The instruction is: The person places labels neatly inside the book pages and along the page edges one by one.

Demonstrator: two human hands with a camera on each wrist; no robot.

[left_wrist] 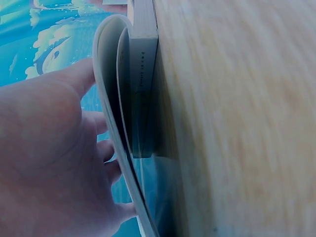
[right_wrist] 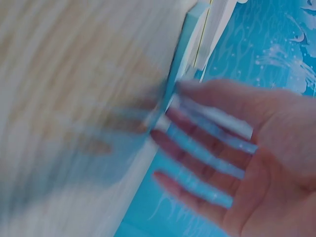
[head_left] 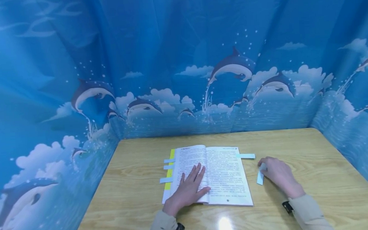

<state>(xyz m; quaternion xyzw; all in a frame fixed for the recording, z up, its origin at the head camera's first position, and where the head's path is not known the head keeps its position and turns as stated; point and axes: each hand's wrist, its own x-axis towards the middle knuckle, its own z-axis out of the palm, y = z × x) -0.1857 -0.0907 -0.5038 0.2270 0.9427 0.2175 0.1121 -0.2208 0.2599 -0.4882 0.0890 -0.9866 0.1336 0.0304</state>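
My L hand [head_left: 188,190] lies flat on the LH page of the book [head_left: 226,175], fingers spread wide, thumb reaching the gutter; it rests on the page, gripping nothing. My R hand [head_left: 277,172] is R of the book, approx halfway to the table's [head_left: 323,153] R edge, thumb & forefinger pinching a pale blue strip [head_left: 260,179]; R wrist view's blurry, so can't tell how firm the pinch is. Strip slants out below my fingers, lower end nr the book's RH edge, not touching it.

Book lies spread approx mid-table, top edge nr the table's far edge, well in from both far corners. Three blue tabs [head_left: 166,180] stick out its L side, by a bright yellow band [head_left: 169,173]; a lone blue tab [head_left: 247,156] pokes out the R side nr the top corner. L wrist view: LH pages curve up w/ a dark gap under. Beige sleeves [head_left: 162,227] both arms; blue dolphin curtain [head_left: 167,43] behind the far edge.
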